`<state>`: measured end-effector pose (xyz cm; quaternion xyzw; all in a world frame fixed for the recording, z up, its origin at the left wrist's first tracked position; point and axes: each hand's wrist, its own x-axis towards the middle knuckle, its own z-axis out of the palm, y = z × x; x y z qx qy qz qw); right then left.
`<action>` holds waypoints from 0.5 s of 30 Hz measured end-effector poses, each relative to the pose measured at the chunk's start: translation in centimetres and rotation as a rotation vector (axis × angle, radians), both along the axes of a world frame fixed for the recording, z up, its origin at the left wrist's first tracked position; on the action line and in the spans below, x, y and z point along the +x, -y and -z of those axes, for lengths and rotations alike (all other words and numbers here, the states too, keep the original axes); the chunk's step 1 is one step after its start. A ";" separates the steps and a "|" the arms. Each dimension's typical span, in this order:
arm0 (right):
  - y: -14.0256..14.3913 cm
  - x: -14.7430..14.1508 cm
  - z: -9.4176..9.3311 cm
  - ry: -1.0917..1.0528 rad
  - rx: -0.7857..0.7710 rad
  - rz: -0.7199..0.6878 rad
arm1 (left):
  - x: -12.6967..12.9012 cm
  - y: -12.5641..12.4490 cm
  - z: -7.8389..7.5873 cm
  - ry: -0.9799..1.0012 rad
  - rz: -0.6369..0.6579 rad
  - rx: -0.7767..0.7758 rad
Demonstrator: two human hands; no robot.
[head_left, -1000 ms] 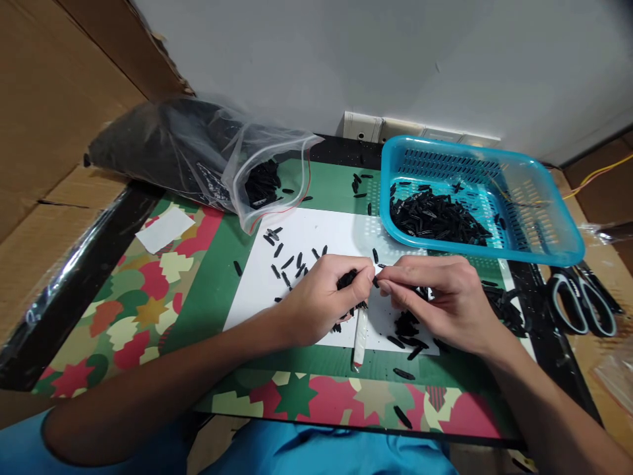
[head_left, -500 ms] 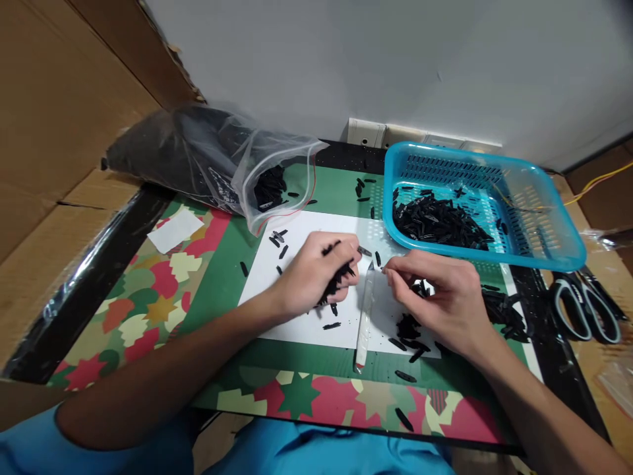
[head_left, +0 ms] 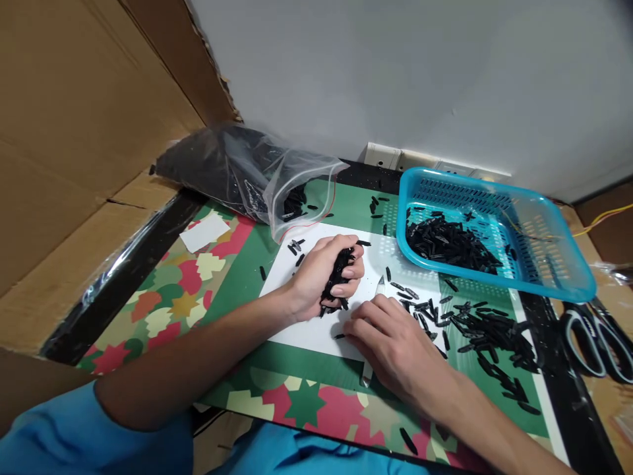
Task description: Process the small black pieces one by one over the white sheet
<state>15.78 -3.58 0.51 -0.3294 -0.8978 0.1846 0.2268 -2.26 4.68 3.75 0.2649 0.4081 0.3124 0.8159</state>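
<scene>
Blue basket (head_left: 554, 280), two hands (head_left: 321, 277)

A bunch of small black plastic pieces (head_left: 337, 280) sits clutched upright on the white sheet, while a white-handled knife (head_left: 378, 287) lies just to its right, mostly covered.

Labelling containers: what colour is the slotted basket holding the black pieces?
Light blue, turquoise; the basket shows best in the head view.
</scene>
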 end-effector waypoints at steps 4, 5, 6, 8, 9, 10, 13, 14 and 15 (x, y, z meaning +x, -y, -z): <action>-0.6 0.9 -0.8 -0.178 0.027 0.098 | 0.1 0.4 0.1 -0.035 0.034 0.061; -0.8 1.2 -1.1 -0.224 0.044 0.142 | 0.1 0.5 0.2 -0.034 0.050 0.071; -1.0 1.5 -1.3 -0.265 0.065 0.191 | 0.2 0.6 0.2 -0.029 0.069 0.077; -1.5 2.0 -1.8 -0.324 0.102 0.291 | 0.2 0.9 0.3 -0.014 0.119 0.084; -1.7 2.2 -1.9 -0.345 0.109 0.334 | 0.3 1.1 0.3 -0.008 0.142 0.085; -1.9 2.3 -2.1 -0.359 0.106 0.365 | 0.3 1.3 0.4 -0.007 0.162 0.085; -2.1 2.4 -2.3 -0.398 0.087 0.367 | 0.5 1.7 0.5 -0.012 0.197 0.090; -2.1 2.4 -2.2 -0.408 0.088 0.348 | 0.6 1.8 0.5 -0.012 0.194 0.102; -2.1 2.3 -2.2 -0.416 0.091 0.329 | 0.7 1.9 0.6 -0.010 0.187 0.117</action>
